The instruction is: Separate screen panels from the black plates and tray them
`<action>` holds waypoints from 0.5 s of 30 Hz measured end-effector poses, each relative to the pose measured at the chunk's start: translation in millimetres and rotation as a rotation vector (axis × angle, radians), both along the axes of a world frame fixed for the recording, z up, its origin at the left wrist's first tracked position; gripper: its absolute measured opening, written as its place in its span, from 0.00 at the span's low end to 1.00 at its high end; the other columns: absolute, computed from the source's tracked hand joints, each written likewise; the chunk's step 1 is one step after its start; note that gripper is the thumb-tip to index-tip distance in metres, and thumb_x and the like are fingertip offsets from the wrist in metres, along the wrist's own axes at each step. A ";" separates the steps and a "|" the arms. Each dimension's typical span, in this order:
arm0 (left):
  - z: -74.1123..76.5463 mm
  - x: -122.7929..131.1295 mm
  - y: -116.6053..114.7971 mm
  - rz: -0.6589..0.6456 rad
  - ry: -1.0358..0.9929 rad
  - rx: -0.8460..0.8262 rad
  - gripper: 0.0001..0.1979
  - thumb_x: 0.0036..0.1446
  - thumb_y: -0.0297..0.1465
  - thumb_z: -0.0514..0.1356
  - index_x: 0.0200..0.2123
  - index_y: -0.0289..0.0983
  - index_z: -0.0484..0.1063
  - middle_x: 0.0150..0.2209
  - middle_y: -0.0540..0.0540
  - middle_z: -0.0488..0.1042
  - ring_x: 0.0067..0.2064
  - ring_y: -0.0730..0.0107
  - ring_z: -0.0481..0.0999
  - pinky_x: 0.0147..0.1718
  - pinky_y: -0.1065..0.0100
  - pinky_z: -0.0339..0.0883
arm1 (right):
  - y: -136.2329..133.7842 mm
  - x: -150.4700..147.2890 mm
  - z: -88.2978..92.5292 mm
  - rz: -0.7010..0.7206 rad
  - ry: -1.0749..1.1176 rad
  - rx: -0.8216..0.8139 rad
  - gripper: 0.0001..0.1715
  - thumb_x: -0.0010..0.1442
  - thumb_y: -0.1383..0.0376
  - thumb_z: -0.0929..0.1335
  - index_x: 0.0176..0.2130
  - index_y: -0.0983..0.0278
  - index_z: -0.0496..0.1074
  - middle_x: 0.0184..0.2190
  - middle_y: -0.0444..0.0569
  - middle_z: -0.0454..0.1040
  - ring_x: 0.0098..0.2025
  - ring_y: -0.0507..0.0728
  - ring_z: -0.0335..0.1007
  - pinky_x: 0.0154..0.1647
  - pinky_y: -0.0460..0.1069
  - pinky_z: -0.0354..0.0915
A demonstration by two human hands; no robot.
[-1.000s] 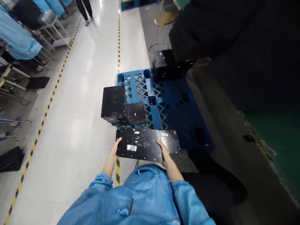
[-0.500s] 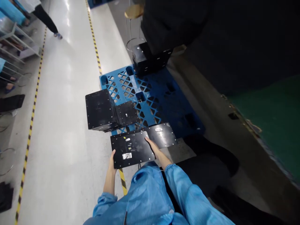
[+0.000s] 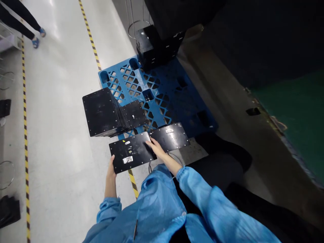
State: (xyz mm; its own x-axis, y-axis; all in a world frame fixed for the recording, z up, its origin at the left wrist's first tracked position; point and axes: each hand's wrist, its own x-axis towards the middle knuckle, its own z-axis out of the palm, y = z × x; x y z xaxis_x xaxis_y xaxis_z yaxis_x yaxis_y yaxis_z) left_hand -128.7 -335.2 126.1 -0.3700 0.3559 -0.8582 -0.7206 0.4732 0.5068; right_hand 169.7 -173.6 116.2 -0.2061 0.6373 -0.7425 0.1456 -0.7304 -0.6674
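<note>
A flat black panel [image 3: 138, 153] with small round fasteners along its edges and a white label is held out in front of my body. My left hand [image 3: 111, 166] grips its left edge, thumb on top and the other fingers hidden underneath. At the right edge, my right hand [image 3: 157, 149] holds the panel with fingers over its upper face; part of the grip is hidden. Just beyond lies another black panel [image 3: 174, 138] with a label, near the pallet's front edge. Left of it stands a stack of black panels [image 3: 100, 113], beside a smaller-looking black panel [image 3: 134, 116].
A blue plastic pallet [image 3: 138, 79] lies ahead, carrying a pile of black boxes or panels [image 3: 149, 44] at its far end. Dark draped material [image 3: 227, 40] fills the right. Striped floor tape [image 3: 88, 33] runs alongside. A person's legs [image 3: 25, 20] show at upper left.
The held panel and both hands have shifted left and slightly up in view. My right hand's fingers now reach further over the panel's face. The other person's legs have changed position.
</note>
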 end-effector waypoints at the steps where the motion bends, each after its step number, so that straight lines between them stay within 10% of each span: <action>1: 0.3 -5.6 2.1 -0.004 0.011 0.004 0.22 0.69 0.41 0.64 0.58 0.32 0.80 0.51 0.37 0.86 0.57 0.47 0.84 0.61 0.54 0.76 | 1.4 5.3 4.0 0.012 0.008 0.038 0.42 0.58 0.45 0.76 0.66 0.54 0.75 0.70 0.49 0.71 0.72 0.66 0.64 0.75 0.57 0.56; 10: 8.0 -25.1 12.8 -0.097 0.062 0.006 0.21 0.68 0.41 0.64 0.55 0.33 0.81 0.50 0.37 0.85 0.60 0.45 0.81 0.58 0.56 0.75 | -5.8 82.3 9.6 -0.144 -0.086 0.004 0.28 0.59 0.44 0.72 0.53 0.55 0.81 0.59 0.50 0.80 0.64 0.67 0.73 0.61 0.58 0.71; 15: 27.8 -67.2 10.7 -0.123 0.127 0.004 0.24 0.75 0.48 0.51 0.54 0.40 0.79 0.58 0.43 0.81 0.75 0.55 0.63 0.67 0.60 0.62 | -16.5 89.8 -2.6 -0.240 -0.074 -0.028 0.29 0.58 0.44 0.73 0.53 0.55 0.81 0.58 0.51 0.81 0.62 0.66 0.75 0.57 0.56 0.73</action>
State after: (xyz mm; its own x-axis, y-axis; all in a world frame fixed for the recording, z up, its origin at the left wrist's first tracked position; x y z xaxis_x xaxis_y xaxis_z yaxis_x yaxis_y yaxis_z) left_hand -195.9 -324.5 153.8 -0.4289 0.4089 -0.8055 -0.5870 0.5516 0.5926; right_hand 259.5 -190.1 113.6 0.0039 0.6408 -0.7677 0.0134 -0.7677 -0.6407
